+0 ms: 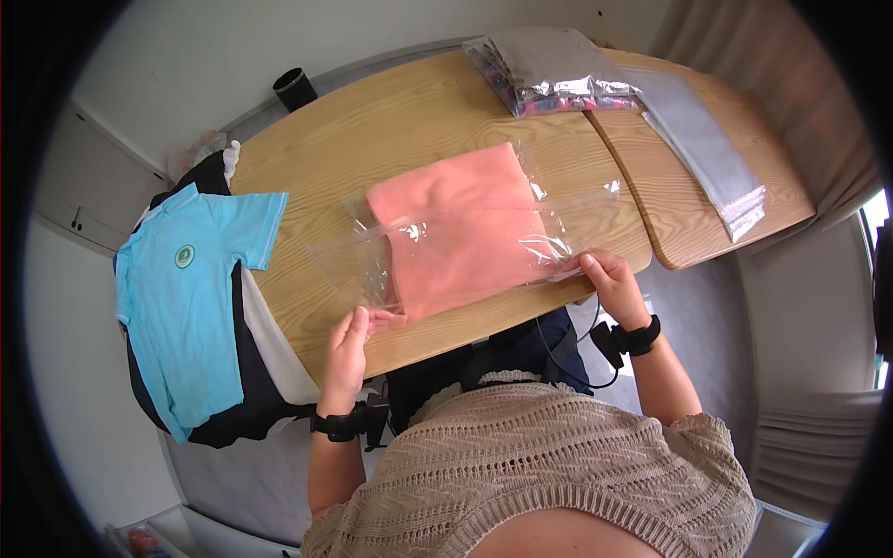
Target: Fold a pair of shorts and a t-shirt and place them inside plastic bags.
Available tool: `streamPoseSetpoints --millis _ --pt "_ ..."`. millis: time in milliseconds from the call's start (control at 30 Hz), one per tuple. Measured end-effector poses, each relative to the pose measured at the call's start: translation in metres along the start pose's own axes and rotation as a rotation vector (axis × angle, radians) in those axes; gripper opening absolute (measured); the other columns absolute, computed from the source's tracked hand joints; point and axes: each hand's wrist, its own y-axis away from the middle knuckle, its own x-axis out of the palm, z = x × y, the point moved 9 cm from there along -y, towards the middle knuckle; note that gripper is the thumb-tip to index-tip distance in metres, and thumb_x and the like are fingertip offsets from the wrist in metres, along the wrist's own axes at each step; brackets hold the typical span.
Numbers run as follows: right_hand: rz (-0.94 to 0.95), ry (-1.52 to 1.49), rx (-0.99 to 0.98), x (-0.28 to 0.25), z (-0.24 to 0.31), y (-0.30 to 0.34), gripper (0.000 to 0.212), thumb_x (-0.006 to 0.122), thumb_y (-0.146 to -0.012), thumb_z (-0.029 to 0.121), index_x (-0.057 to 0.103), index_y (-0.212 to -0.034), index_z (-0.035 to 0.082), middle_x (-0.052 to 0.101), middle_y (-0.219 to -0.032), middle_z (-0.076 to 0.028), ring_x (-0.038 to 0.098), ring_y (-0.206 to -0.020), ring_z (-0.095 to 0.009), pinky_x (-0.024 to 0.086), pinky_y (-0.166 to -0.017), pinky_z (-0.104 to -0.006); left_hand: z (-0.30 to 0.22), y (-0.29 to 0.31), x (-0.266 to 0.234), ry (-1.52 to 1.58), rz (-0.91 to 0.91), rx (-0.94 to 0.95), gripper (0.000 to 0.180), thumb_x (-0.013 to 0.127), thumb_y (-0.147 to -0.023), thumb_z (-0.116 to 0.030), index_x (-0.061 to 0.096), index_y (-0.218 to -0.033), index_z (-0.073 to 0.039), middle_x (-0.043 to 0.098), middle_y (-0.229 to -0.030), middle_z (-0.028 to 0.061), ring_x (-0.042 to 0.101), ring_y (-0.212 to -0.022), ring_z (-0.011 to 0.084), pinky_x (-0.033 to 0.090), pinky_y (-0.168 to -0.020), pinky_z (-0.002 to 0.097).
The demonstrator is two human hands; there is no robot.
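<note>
A folded coral-pink garment (465,242) lies on the wooden table in front of me. A clear plastic bag (370,274) covers its near part and sticks out past both its sides. One plastic edge runs across the middle of the garment; how far the garment sits inside is hard to tell. My left hand (348,352) is closed on the bag's near left corner, thumb up and fingers beneath. At the near right corner, my right hand (612,284) pinches the plastic between thumb and fingers. Both hands are at the table's near edge.
Left of the table (307,158), a light blue polo shirt (191,288) lies over dark and white cloth. Packed garments in clear bags (558,70) are stacked at the far right. Flat clear bags (702,139) lie on the right-hand table section. A black bin (295,90) stands beyond.
</note>
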Motion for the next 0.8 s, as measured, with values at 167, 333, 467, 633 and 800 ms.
streamPoseSetpoints --millis 167,333,467,633,800 --pt "-0.198 0.055 0.002 -0.011 -0.01 0.015 0.024 0.052 -0.095 0.017 0.066 -0.087 -0.002 0.067 -0.082 -0.006 0.061 -0.079 -0.012 0.047 -0.074 -0.0261 0.005 -0.002 0.0 -0.013 -0.017 -0.001 0.052 0.032 -0.101 -0.037 0.063 -0.09 0.004 0.068 -0.09 0.0141 0.064 -0.086 0.0196 0.046 -0.084 0.0319" --pt "-0.252 -0.033 0.007 -0.001 -0.007 0.007 0.031 0.05 -0.096 0.017 0.063 -0.078 -0.004 0.065 -0.07 -0.006 0.061 -0.067 -0.013 0.048 -0.066 -0.025 0.009 -0.004 -0.01 -0.081 -0.18 0.008 0.053 0.035 -0.101 -0.035 0.06 -0.074 0.002 0.064 -0.072 0.0097 0.063 -0.071 0.0176 0.048 -0.072 0.0301" --pt "-0.356 -0.115 0.095 -0.001 -0.006 0.005 0.035 0.049 -0.097 0.019 0.06 -0.071 -0.002 0.061 -0.063 -0.004 0.056 -0.057 -0.011 0.044 -0.056 -0.0231 0.002 -0.01 -0.003 -0.025 -0.194 -0.053 0.05 0.036 -0.1 -0.038 0.053 -0.071 -0.001 0.057 -0.063 0.0082 0.063 -0.061 0.0194 0.05 -0.061 0.0302" --pt "-0.428 -0.05 0.093 -0.004 -0.006 0.006 0.033 0.054 -0.095 0.019 0.06 -0.071 -0.002 0.058 -0.06 -0.003 0.055 -0.053 -0.009 0.042 -0.052 -0.0222 0.007 -0.013 -0.006 -0.089 -0.229 -0.15 0.05 0.041 -0.098 -0.041 0.052 -0.07 -0.001 0.054 -0.06 0.008 0.061 -0.053 0.0197 0.05 -0.052 0.0288" --pt "-0.548 -0.097 0.231 -0.009 -0.013 0.011 0.027 0.058 -0.092 0.018 0.061 -0.074 -0.002 0.057 -0.058 -0.002 0.054 -0.053 -0.008 0.041 -0.052 -0.0216 0.009 -0.016 -0.002 -0.044 -0.231 -0.24 0.051 0.041 -0.098 -0.041 0.054 -0.068 -0.001 0.055 -0.059 0.0084 0.062 -0.053 0.0198 0.048 -0.051 0.0276"
